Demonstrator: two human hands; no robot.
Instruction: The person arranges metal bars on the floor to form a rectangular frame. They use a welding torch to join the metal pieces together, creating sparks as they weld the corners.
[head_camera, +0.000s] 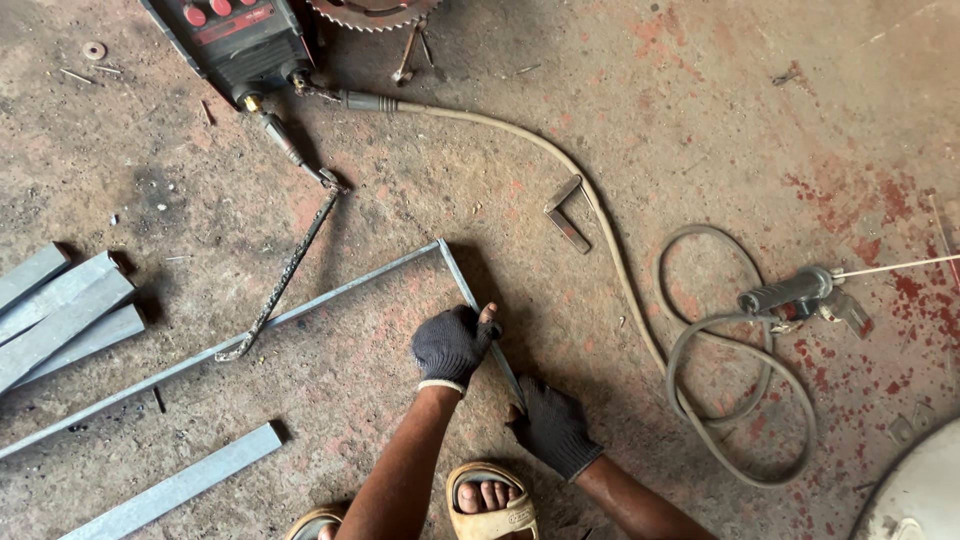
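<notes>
1. Head view, far left – loose steel bars (60, 310) on the floor (700, 120).
2. Centre – left hand (452, 343), gloved, closed on the frame (300, 310) bar.
3. Lower centre – right hand (553, 425) grips the same bar.
4. Right – electrode holder (795, 293) amid coiled cable (730, 400).

This is a metal-working shop, a welding place set up on the ground. The concrete floor (700, 120) is stained, scuffed and spattered with red paint. At eleven o'clock stands a welding machine (235, 40), its cable (560, 160) snaking to an electrode holder (795, 293) at three o'clock. A toothed saw blade (372, 12) lies at twelve. Cut steel bars (60, 310) are stacked at nine o'clock, and a thin steel angle frame (300, 312) lies mid-floor beside a small try square (566, 213).
</notes>
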